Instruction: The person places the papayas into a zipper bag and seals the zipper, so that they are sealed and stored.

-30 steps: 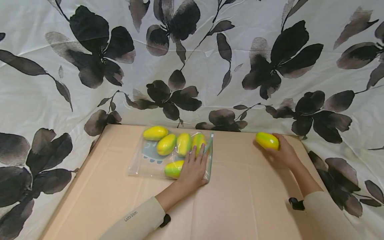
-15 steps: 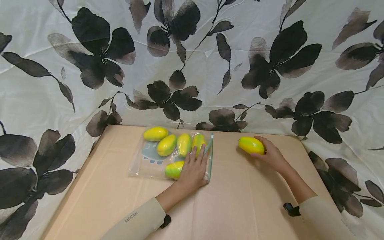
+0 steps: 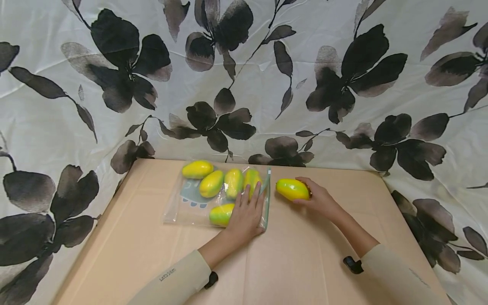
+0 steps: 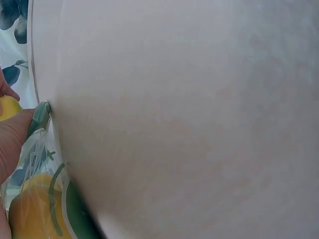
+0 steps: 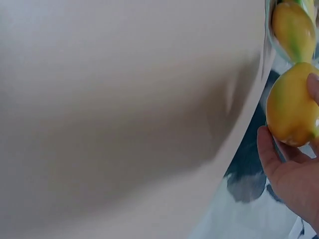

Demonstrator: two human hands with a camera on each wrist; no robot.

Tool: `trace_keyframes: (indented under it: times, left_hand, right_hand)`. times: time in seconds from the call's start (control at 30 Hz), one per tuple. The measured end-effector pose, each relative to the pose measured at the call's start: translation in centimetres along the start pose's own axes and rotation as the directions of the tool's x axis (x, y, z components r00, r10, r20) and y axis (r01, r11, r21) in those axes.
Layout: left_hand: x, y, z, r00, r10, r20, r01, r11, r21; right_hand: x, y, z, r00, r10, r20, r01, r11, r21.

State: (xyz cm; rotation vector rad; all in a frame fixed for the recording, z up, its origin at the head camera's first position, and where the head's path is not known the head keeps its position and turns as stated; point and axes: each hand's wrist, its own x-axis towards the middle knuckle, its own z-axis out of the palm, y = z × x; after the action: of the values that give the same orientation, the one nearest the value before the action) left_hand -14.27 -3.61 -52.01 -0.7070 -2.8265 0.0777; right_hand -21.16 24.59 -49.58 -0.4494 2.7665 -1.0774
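Note:
A clear zip bag (image 3: 173,214) lies on the cardboard-coloured surface with several glossy yellow-green mangoes (image 3: 211,184) inside. My left hand (image 3: 245,216) rests over the bag's right part, fingers straight and spread. In the left wrist view its thumb (image 4: 15,134) touches the green zip strip (image 4: 40,117). Just right of the bag's zip edge, my right hand (image 3: 319,199) grips another mango (image 3: 291,189) by its right end, fingers and thumb around it. In the right wrist view this mango (image 5: 291,107) shows close to the bagged ones (image 5: 293,30).
The tan board (image 3: 297,262) spreads under both forearms. A white cloth with dark flowers (image 3: 286,84) hangs behind it and falls along both sides. A small black device (image 3: 353,264) sits at the right wrist, and another (image 3: 211,280) at the left.
My right hand has carried its mango leftward across the board, from near the right edge to beside the bag. The left hand and the bag have stayed in place.

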Motion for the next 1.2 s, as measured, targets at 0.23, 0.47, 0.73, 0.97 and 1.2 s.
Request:
trace_keyframes:
  times: [0.23,0.47,0.73,0.97,1.2]
  left_hand:
    - [0.4,0.0,0.0,1.000,-0.003,0.000,0.003,1.000,0.004]
    - [0.7,0.0,0.1,1.000,-0.002,0.021,0.002,1.000,-0.008]
    - [1.2,0.0,0.2,0.999,-0.015,0.030,0.015,1.000,-0.020]
    - [1.5,-0.1,0.1,0.998,-0.025,0.051,0.027,0.999,-0.040]
    - [1.5,-0.1,0.1,0.998,-0.016,0.053,0.018,0.999,-0.041]
  right_hand:
    - [1.2,-1.3,1.7,1.000,-0.016,0.010,0.017,1.000,-0.021]
    - [1.9,-1.6,2.8,0.998,-0.053,0.040,0.054,0.998,-0.034]
    - [2.2,-1.8,3.9,0.990,-0.097,0.103,0.101,0.994,-0.031]
    - [2.2,-1.9,4.1,0.982,-0.113,0.150,0.114,0.993,0.001]
    - [2.1,-1.8,3.8,0.973,-0.127,0.195,0.121,0.992,0.043]
